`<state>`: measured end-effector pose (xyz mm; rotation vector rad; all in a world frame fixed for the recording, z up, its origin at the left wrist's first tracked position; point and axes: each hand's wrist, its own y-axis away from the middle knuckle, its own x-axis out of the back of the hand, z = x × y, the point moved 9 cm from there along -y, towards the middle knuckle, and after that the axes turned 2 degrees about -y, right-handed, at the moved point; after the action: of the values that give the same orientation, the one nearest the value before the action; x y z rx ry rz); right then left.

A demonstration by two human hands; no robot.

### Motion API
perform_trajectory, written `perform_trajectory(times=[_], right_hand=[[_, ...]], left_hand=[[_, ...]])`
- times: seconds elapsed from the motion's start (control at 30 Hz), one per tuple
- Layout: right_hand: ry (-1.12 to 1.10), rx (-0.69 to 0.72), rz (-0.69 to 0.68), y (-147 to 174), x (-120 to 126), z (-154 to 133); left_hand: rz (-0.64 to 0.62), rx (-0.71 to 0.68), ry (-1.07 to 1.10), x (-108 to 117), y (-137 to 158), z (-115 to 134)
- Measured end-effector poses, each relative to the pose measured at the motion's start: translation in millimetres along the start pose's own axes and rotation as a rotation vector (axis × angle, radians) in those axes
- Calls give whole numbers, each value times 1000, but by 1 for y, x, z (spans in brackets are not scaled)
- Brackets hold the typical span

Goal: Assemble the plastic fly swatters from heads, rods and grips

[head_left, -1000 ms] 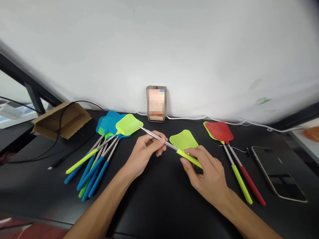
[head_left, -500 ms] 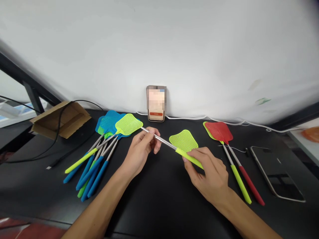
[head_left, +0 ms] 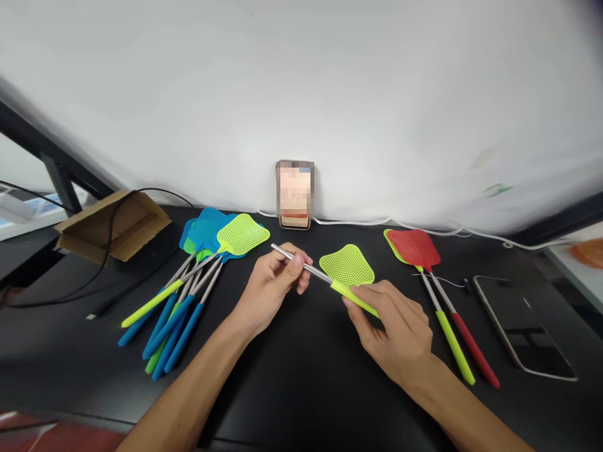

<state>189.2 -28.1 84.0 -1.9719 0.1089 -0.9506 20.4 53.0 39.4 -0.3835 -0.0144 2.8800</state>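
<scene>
Between my two hands is a fly swatter handle, a thin metal rod (head_left: 320,273) with a lime grip (head_left: 343,290); its far tip is bare. My left hand (head_left: 276,276) is closed, pinching the rod between thumb and fingers. My right hand (head_left: 393,320) is closed around the lime grip. A loose lime mesh swatter head (head_left: 348,263) lies flat just behind the grip, its lower edge partly hidden. To the left lies a pile of blue and green fly swatters (head_left: 181,336), topped by a lime fly swatter (head_left: 244,235).
On the right lie a red fly swatter (head_left: 414,248), overlapping a lime one (head_left: 455,348), and a dark phone (head_left: 522,326). Another phone (head_left: 295,194) leans against the white wall. An open cardboard box (head_left: 115,226) and black cables sit at the left; a white cord (head_left: 367,223) runs along the wall.
My left thumb and fingers have slid along the metal rod toward the grip, so more of the bare tip shows. My right hand has shifted slightly left with the grip.
</scene>
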Motion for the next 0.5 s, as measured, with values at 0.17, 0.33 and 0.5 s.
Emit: perform_trajectory(times=[0.17,0.33,0.5], right_hand=[[-20,-26,-30,0,-2,1],[-351,-437,-157,7,-18,24],[-985,-940,-419,33,-60,32]], left_hand=[[-16,-32,26,-1,-1,-1],[-48,-56,26,1,-2,-6],[-71,-29,-30,0,-2,-12]])
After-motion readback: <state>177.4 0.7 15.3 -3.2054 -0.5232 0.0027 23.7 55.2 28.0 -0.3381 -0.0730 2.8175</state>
